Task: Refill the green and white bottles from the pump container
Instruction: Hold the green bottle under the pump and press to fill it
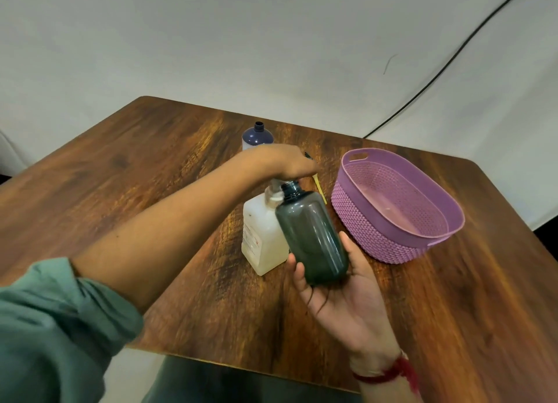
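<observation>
My right hand [344,294] holds the dark green translucent bottle [312,236] from below, fingers curled round its base, tilted so its open neck sits under the pump spout. My left hand [287,164] lies palm down on the pump head of the white pump container [262,236], which stands on the table just left of the green bottle. The pump head itself is mostly hidden under that hand. A bottle with a white lower part and a dark blue top [257,135], uncapped, stands farther back behind my left hand.
A purple woven plastic basket [377,239] sits on the wooden table [151,161] to the right of the bottles. A thin yellow stick-like item [320,191] lies between basket and pump. A black cable [453,61] runs down the white backdrop.
</observation>
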